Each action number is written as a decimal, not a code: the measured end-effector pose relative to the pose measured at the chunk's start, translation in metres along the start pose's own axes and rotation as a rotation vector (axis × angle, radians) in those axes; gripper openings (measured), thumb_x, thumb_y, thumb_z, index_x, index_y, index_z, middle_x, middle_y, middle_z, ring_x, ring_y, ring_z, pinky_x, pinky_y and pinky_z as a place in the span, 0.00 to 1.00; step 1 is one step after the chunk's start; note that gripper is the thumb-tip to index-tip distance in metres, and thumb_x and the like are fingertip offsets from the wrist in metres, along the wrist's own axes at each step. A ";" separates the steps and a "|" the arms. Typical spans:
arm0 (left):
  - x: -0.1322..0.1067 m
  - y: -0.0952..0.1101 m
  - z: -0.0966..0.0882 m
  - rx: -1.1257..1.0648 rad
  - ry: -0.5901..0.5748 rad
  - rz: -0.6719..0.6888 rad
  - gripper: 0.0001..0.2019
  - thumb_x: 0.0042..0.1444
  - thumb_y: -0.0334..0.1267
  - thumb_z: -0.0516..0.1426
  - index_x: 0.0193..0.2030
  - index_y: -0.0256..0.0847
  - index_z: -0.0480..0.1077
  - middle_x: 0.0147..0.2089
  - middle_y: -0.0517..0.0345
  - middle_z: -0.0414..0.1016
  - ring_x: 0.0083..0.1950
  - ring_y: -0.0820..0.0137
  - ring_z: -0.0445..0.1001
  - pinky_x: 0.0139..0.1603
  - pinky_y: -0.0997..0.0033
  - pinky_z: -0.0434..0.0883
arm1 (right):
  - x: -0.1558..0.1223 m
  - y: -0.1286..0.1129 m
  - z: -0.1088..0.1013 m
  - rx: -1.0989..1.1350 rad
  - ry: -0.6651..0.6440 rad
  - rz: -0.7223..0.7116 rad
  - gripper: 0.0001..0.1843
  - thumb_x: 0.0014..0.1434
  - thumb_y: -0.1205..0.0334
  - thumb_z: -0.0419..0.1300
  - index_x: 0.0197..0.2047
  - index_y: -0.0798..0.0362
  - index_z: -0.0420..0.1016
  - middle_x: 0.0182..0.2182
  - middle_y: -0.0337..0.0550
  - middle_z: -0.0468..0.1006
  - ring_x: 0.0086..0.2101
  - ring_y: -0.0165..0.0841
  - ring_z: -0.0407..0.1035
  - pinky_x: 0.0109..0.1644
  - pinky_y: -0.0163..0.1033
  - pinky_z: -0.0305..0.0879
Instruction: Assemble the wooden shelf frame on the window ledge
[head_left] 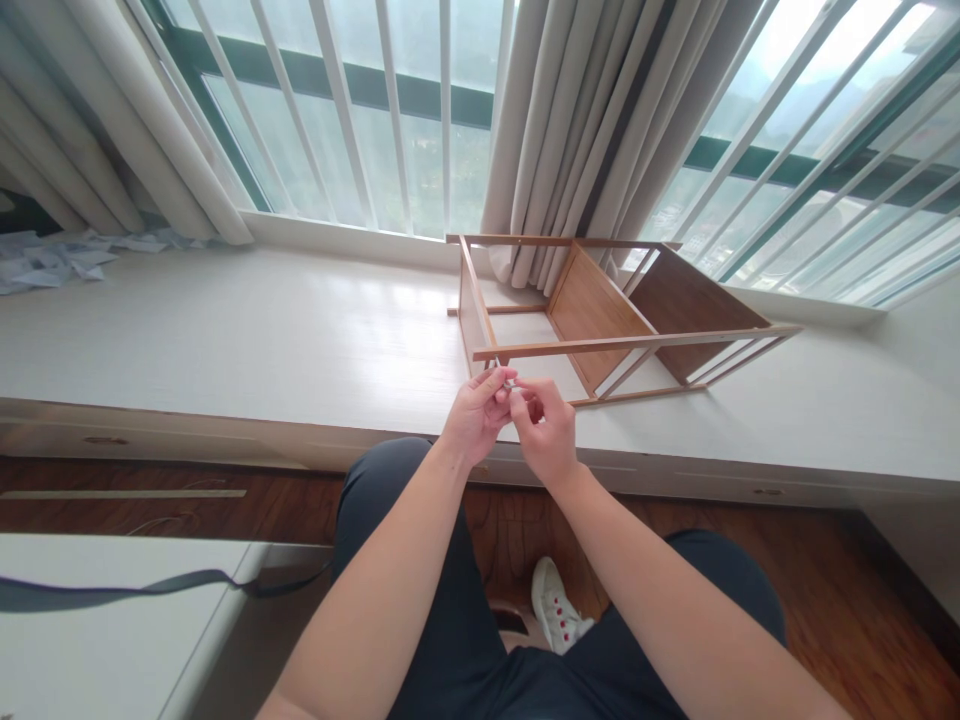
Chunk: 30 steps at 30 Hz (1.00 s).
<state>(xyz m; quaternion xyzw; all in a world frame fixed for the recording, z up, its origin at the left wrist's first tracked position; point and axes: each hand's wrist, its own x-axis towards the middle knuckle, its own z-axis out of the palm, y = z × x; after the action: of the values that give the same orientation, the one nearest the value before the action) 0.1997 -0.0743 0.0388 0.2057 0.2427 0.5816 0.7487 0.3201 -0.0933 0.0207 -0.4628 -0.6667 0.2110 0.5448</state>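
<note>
My left hand (pixel 480 408) and my right hand (pixel 546 428) meet in front of me, just over the front edge of the white window ledge. Both have their fingers closed in a pinch around a small greyish piece (pixel 509 384), too small to name. Right behind my fingers lies a brown wooden rack (pixel 637 343) on its side, with long rails and several panels. My left fingertips are close to the near end of its front rail; whether they touch it I cannot tell.
The white ledge (pixel 225 330) runs beneath barred windows. Grey curtains (pixel 555 130) hang behind the rack. White paper scraps (pixel 60 258) lie at the far left. A dark strap (pixel 172 580) crosses a white surface at lower left. A white shoe (pixel 556 605) is on the floor.
</note>
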 end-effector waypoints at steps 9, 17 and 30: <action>0.004 -0.002 -0.008 0.157 0.038 0.112 0.19 0.49 0.49 0.71 0.37 0.35 0.76 0.18 0.71 0.57 0.15 0.84 0.53 0.15 0.80 0.45 | 0.006 -0.020 0.015 0.612 -0.109 0.495 0.29 0.61 0.33 0.60 0.33 0.55 0.70 0.22 0.37 0.73 0.16 0.22 0.60 0.18 0.30 0.50; 0.005 -0.001 -0.008 0.187 0.052 0.133 0.19 0.48 0.49 0.71 0.35 0.34 0.77 0.20 0.69 0.59 0.16 0.85 0.53 0.15 0.79 0.44 | 0.010 -0.037 0.023 0.877 -0.073 0.694 0.30 0.51 0.36 0.68 0.25 0.52 0.60 0.18 0.32 0.66 0.14 0.21 0.54 0.15 0.30 0.43; 0.002 0.004 -0.005 0.180 0.055 0.118 0.19 0.46 0.48 0.72 0.33 0.33 0.77 0.19 0.71 0.54 0.18 0.85 0.49 0.16 0.80 0.42 | 0.014 -0.040 0.026 0.805 -0.027 0.565 0.31 0.53 0.44 0.70 0.24 0.51 0.52 0.15 0.26 0.56 0.13 0.19 0.50 0.18 0.29 0.42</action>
<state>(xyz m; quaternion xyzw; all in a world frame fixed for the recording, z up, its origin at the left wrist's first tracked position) 0.1941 -0.0710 0.0365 0.2698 0.3019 0.6058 0.6849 0.2811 -0.0944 0.0512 -0.3755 -0.3877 0.5972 0.5933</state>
